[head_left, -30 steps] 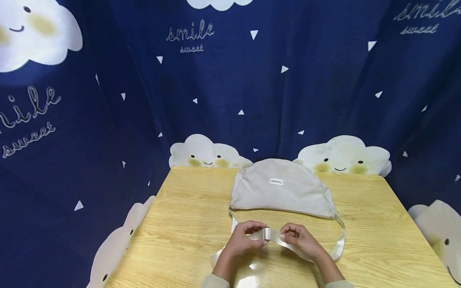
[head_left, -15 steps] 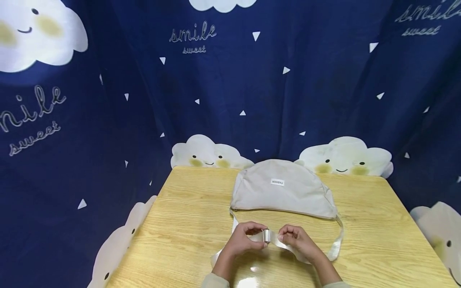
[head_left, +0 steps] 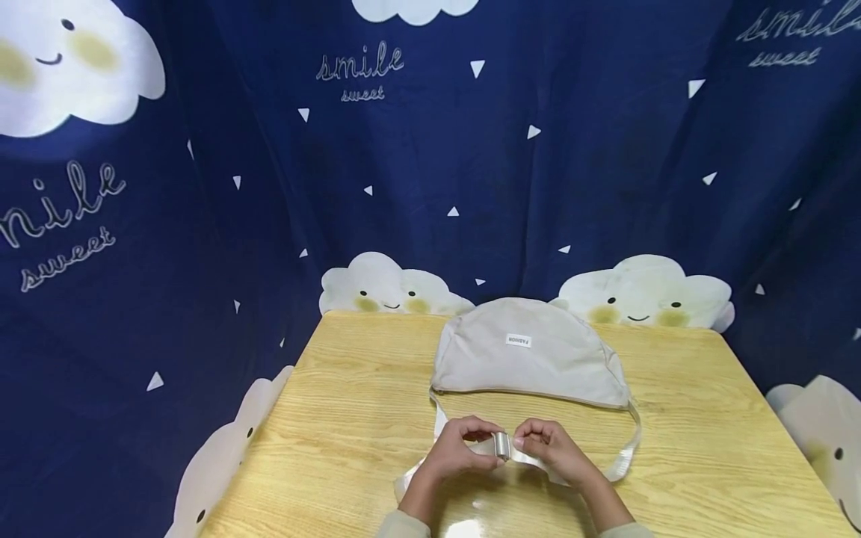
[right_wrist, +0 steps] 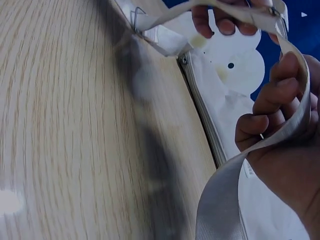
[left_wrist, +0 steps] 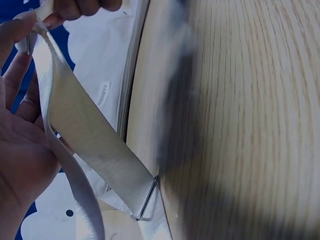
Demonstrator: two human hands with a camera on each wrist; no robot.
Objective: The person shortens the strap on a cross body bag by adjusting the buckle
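From 9 o'clock round to 3 o'clock, I see a dark-blue fabric curtain printed with smiling white clouds (head_left: 168, 321) framing the pale, wood-grained rectangular surface (head_left: 356, 373) on my head view. On the near side, at about 6 o'clock, the person's left hand (head_left: 459, 450) comes in from a beige sleeve (head_left: 403, 526). Its thumb and fingers are bent close together, pinching the upper and lower edges of a shiny silver metal slider buckle (head_left: 502, 445). In my left wrist view, towards 6 o'clock, a thin rectangular metal wire ring (left_wrist: 148, 198) sits round the cream woven webbing strap (left_wrist: 92, 127).

The off-white, half-moon fabric bag (head_left: 531, 370) lies on the surface between 12 and 1 o'clock of the buckle, its small white label (head_left: 519, 341) reading upside down. The strap leaves the bag's ends, at roughly 8 and 4 o'clock from its middle.

At 3 o'clock of the buckle, I have the person's right hand (head_left: 553, 451), its thumb and index finger closed together on the strap just beside the metal, its remaining fingers curled in.
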